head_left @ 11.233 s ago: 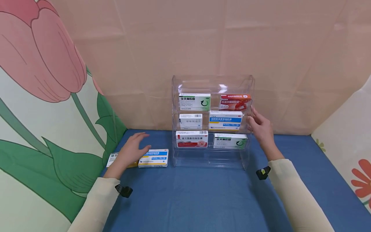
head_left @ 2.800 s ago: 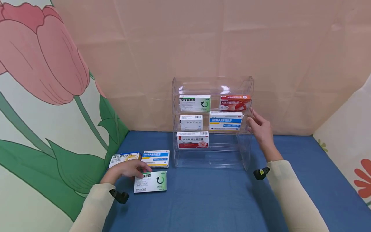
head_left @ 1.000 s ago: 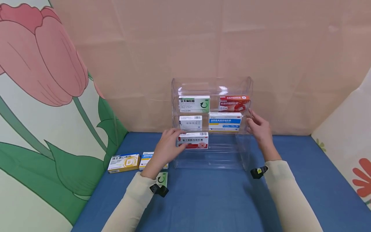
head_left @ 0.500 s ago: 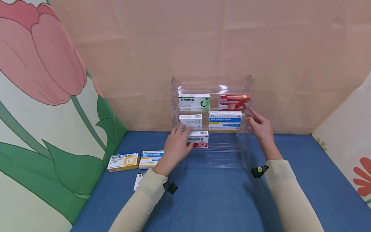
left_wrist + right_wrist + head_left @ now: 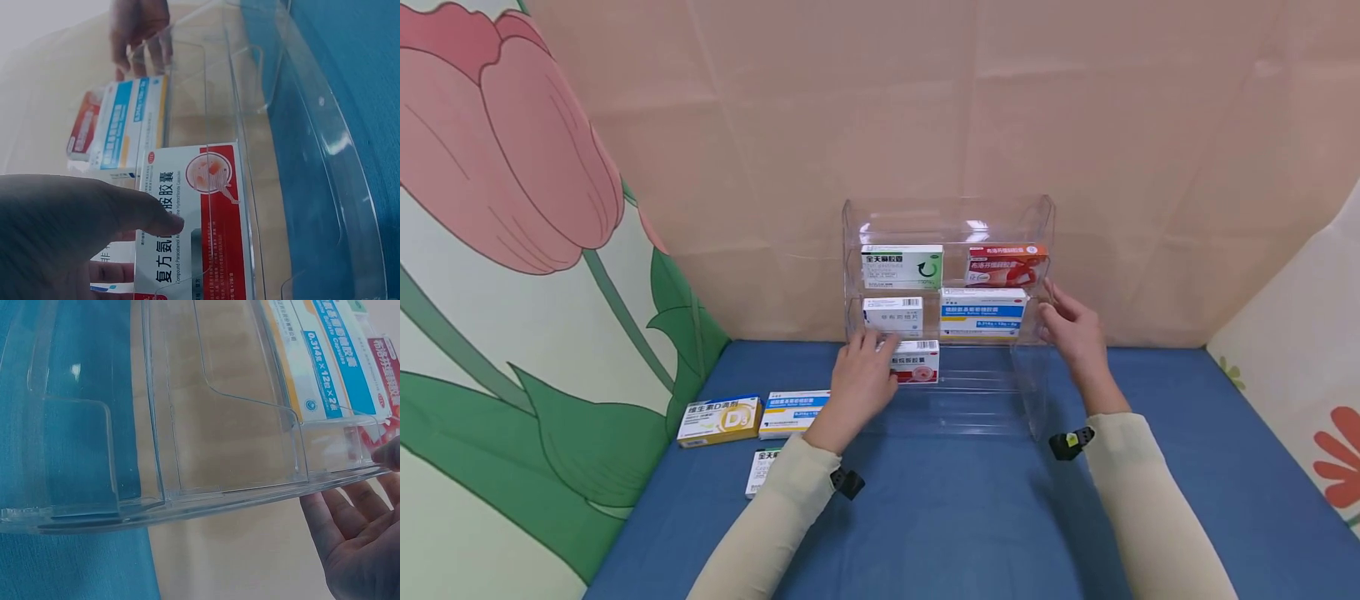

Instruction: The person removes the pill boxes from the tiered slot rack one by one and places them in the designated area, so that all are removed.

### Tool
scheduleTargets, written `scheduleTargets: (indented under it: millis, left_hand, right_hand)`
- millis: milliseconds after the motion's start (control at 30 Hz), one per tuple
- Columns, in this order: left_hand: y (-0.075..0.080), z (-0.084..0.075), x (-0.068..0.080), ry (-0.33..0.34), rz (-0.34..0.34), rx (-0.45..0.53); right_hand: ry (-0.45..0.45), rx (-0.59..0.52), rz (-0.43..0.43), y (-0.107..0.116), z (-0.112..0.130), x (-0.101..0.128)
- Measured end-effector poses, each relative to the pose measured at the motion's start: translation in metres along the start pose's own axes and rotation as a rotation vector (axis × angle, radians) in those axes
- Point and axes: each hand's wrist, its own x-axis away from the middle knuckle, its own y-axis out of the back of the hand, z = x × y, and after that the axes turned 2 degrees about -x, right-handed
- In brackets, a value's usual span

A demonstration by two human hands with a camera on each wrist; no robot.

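Note:
A clear tiered display rack (image 5: pixel 955 408) stands on the blue cloth against the backdrop. My left hand (image 5: pixel 859 385) pinches a white-and-red medicine box (image 5: pixel 917 364) on the rack's lower filled tier; in the left wrist view the thumb (image 5: pixel 153 215) lies across its front and the fingers reach behind its upper edge. My right hand (image 5: pixel 1075 337) grips the rack's right side panel, thumb inside and fingers outside. Just above the left hand sits a small white box (image 5: pixel 892 315), beside a blue-and-white box (image 5: pixel 983 314). The left hand covers part of the white-and-red box.
The top filled tier bears a green-and-white box (image 5: pixel 901 267) and a red box (image 5: pixel 1006 265). On the cloth left of the rack lie a yellow-and-white vitamin D box (image 5: pixel 720 419), a blue-and-white box (image 5: pixel 793 412) and a green-and-white box (image 5: pixel 762 473) partly under the left sleeve.
The lower tier's green-and-white box went from the rack to the cloth at left. My left hand then left it and moved up and right onto the white-and-red box. The right hand stays put.

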Motion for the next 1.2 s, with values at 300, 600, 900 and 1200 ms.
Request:
scheduleTargets:
  millis: [300,600,900,1200]
  left_hand:
    - [0.001,-0.001,0.000,-0.015,0.005,-0.015]
    - [0.010,0.002,-0.002,0.011,0.013,0.042]
    - [0.032,-0.003,-0.003,0.062,0.031,0.107]
    - [0.062,-0.009,0.002,0.035,-0.006,0.122]
  right_hand:
    - [-0.005,0.000,-0.003,-0.002,0.000,0.002]
    - [-0.012,-0.009,0.003,-0.006,-0.001,0.000]
    - [0.009,0.001,-0.001,-0.002,-0.001,-0.001]
    - [0.011,-0.010,-0.002,0.000,-0.002,-0.002]
